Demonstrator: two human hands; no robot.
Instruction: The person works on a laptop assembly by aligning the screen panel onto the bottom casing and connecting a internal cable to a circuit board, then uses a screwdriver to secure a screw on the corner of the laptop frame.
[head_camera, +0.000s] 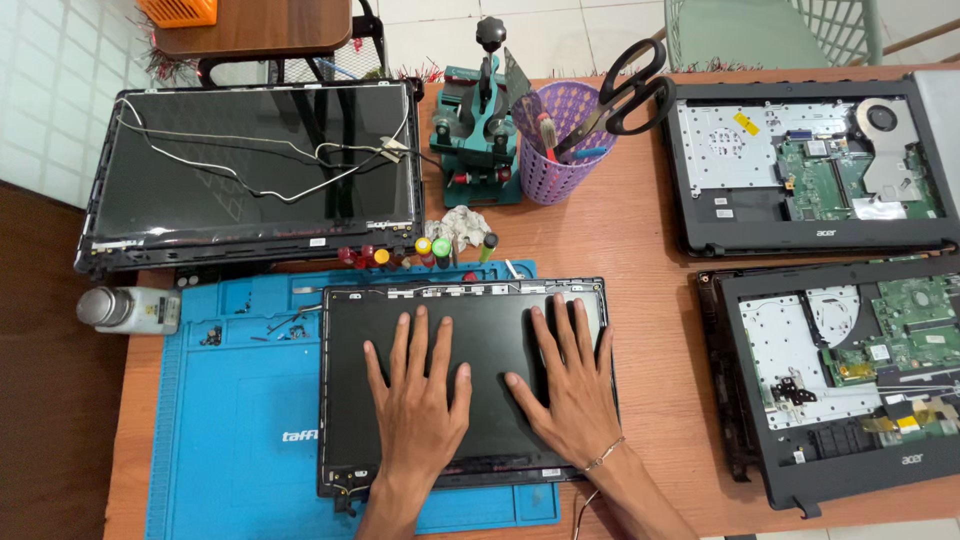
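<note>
Fingers of your left hand (420, 395) were spread flat and released, palm down on the dark laptop screen panel (465, 385); nothing was grasped. Your right hand (568, 385) lay the same way just beside it, fingers splayed and pressing on the panel's right half, with a thin bracelet (605, 456) at the wrist.

The panel rested on the blue repair mat (235, 420), its right edge overhanging onto the wooden table (650, 290). Small screws and parts (275, 325) lay scattered on the mat's upper left area. A row of screwdriver handles with coloured caps (400, 255) stood just above the panel, next to a crumpled cloth (462, 225).

Farther out (toward the table's far edge) sat a second screen assembly with loose white cables (250, 165), a teal clamp fixture (478, 135) and a purple mesh cup (562, 140) holding black scissors (630, 85). Two opened laptop bases (810, 165) (850, 375) lay to your right, circuit boards exposed. A grey bottle (128, 309) lay left of the mat.
</note>
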